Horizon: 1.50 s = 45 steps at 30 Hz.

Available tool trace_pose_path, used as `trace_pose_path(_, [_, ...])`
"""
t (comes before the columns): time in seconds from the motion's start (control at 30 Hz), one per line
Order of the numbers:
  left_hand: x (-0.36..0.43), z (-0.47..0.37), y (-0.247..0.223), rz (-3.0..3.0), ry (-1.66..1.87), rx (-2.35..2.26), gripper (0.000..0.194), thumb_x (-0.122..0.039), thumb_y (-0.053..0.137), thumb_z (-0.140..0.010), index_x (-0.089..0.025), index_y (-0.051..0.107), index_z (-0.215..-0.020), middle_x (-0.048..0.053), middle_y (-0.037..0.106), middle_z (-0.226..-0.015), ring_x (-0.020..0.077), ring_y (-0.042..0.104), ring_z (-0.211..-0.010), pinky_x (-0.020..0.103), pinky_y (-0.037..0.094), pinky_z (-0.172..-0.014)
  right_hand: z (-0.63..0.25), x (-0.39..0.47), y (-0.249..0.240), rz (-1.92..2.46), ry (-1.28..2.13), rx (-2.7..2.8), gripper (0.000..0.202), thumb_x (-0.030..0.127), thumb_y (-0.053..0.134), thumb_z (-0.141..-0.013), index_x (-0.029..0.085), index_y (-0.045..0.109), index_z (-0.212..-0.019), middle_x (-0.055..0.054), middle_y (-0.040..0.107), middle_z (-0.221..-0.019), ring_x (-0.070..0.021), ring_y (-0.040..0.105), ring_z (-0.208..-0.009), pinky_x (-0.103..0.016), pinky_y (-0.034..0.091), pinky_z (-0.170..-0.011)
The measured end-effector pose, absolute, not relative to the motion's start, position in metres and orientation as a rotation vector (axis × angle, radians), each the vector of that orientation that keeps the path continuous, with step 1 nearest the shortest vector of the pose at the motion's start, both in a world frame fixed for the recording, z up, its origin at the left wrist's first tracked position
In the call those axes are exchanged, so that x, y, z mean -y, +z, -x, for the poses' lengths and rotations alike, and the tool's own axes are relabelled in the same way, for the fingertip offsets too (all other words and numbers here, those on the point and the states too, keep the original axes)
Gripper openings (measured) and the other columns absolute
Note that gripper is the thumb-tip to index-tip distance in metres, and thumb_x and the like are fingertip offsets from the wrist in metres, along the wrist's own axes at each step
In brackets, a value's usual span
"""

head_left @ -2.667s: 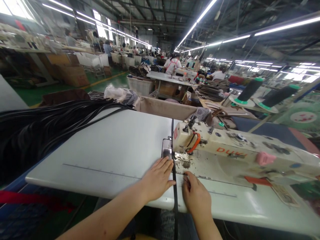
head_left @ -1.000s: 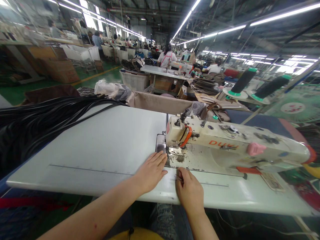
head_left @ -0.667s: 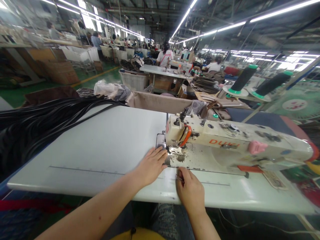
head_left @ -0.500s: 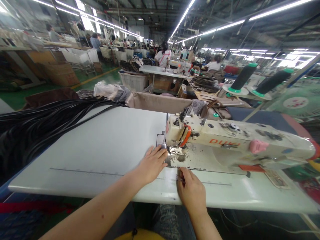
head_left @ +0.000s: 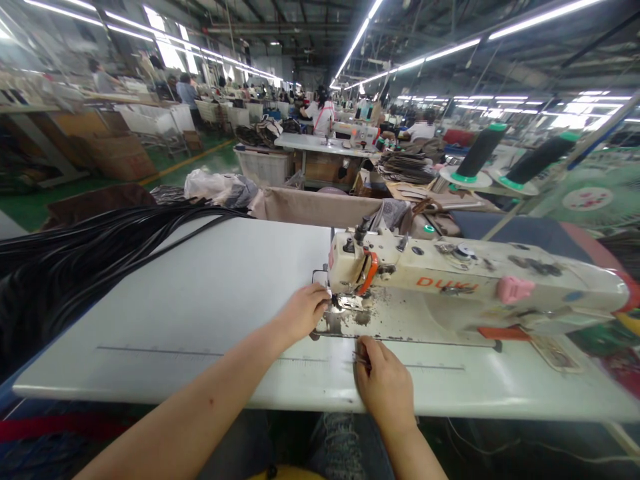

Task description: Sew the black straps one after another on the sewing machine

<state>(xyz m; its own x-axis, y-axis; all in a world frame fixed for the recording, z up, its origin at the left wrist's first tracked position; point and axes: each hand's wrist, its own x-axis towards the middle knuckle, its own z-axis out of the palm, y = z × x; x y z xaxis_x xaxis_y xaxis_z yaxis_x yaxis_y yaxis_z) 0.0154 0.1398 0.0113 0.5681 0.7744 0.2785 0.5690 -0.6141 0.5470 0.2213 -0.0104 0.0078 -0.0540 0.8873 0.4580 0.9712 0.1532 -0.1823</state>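
Note:
A cream sewing machine (head_left: 420, 273) with orange lettering stands on a pale tabletop (head_left: 225, 267). My left hand (head_left: 306, 308) is beside the needle area, its fingers drawn together near the presser foot and metal plate (head_left: 350, 303); whatever they pinch is too small to make out. Close to the table's front edge, my right hand (head_left: 383, 373) rests with curled fingers just in front of the machine bed. Something thin and metallic shows at its fingertips, but I cannot make out what it is.
Long black strips (head_left: 65, 267) are heaped along the table's left side. Behind the machine is a fabric-lined bin (head_left: 320, 205). Two dark thread cones (head_left: 480, 153) stand at the right. A person in white (head_left: 320, 115) sits at another machine further back.
My left hand has drawn its spread fingers together and lifted slightly at the needle area, uncovering more of the plate. My right hand has barely moved. The view has shifted slightly.

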Motion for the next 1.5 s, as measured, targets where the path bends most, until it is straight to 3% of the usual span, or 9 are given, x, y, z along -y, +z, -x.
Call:
trace_pose_path(0.17, [-0.172,-0.026,0.003,-2.410,0.707,-1.065,0.034,-0.015,0.055,-0.094,-0.020,0.069,-0.125,0.008,0.058,-0.145,0.0219,0.058,-0.130,0.037,0.045,-0.116,-0.221,0.011,0.006,1.769,-0.240,1.956,0.032,0.010,0.050,-0.083,0.019,0.063,-0.112,-0.004,0.071,-0.089,-0.0212,0.062,-0.075,-0.031,0.040,-0.069])
trace_pose_path(0.3, [-0.187,-0.036,0.003,-2.458,0.660,-1.039,0.029,-0.018,0.054,-0.096,-0.022,0.073,-0.117,0.006,0.062,-0.141,0.0228,0.057,-0.131,0.037,0.044,-0.117,-0.222,0.011,0.004,1.777,-0.245,1.941,0.032,0.010,0.051,-0.083,0.019,0.063,-0.111,-0.004,0.071,-0.089,-0.0215,0.062,-0.076,-0.032,0.040,-0.069])
trace_pose_path(0.5, [-0.197,-0.033,0.014,-2.560,0.594,-1.007,0.035,-0.026,0.056,-0.097,-0.025,0.066,-0.131,0.007,0.057,-0.147,0.0263,0.048,-0.139,0.044,0.037,-0.121,-0.221,0.010,0.005,1.787,-0.225,1.933,0.032,0.010,0.051,-0.082,0.019,0.063,-0.110,-0.003,0.071,-0.089,-0.0214,0.062,-0.076,-0.031,0.040,-0.069])
trace_pose_path(0.63, [-0.196,-0.022,0.017,-2.591,0.538,-1.057,0.026,-0.032,0.066,-0.091,-0.019,0.073,-0.113,0.012,0.067,-0.126,0.0307,0.058,-0.121,0.050,0.042,-0.112,-0.220,0.011,0.005,1.792,-0.226,1.932,0.031,0.010,0.051,-0.082,0.019,0.063,-0.109,-0.004,0.071,-0.088,-0.0213,0.062,-0.076,-0.032,0.040,-0.069])
trace_pose_path(0.8, [-0.192,-0.016,0.020,-2.565,0.540,-1.036,0.013,-0.027,0.070,-0.089,-0.023,0.078,-0.098,0.006,0.073,-0.111,0.0246,0.063,-0.104,0.039,0.048,-0.099,-0.220,0.012,0.005,1.811,-0.225,1.930,0.033,0.010,0.051,-0.081,0.019,0.064,-0.111,-0.003,0.071,-0.089,-0.0213,0.062,-0.076,-0.032,0.041,-0.070])
trace_pose_path(1.07, [-0.165,-0.016,0.022,-2.379,0.600,-1.224,0.010,-0.023,0.075,-0.085,-0.024,0.080,-0.093,0.002,0.074,-0.096,0.0182,0.068,-0.089,0.030,0.052,-0.086,-0.219,0.011,0.006,1.797,-0.200,1.915,0.032,0.009,0.050,-0.081,0.020,0.064,-0.108,-0.002,0.069,-0.086,-0.0202,0.060,-0.074,-0.031,0.039,-0.070])
trace_pose_path(1.17, [-0.151,-0.017,0.021,-2.299,0.605,-1.327,0.012,-0.023,0.073,-0.086,-0.025,0.080,-0.096,0.001,0.072,-0.095,0.0170,0.067,-0.085,0.028,0.052,-0.080,-0.219,0.011,0.007,1.781,-0.208,1.920,0.031,0.010,0.051,-0.082,0.020,0.064,-0.108,-0.003,0.069,-0.086,-0.0203,0.060,-0.074,-0.031,0.039,-0.070])
trace_pose_path(1.5, [-0.137,-0.025,0.031,-2.173,0.539,-1.416,0.013,-0.018,0.071,-0.085,-0.022,0.078,-0.095,0.003,0.070,-0.101,0.0184,0.070,-0.087,0.030,0.055,-0.082,-0.218,0.012,0.008,1.792,-0.180,1.911,0.031,0.009,0.051,-0.082,0.020,0.063,-0.108,-0.003,0.069,-0.088,-0.0203,0.060,-0.077,-0.031,0.039,-0.071])
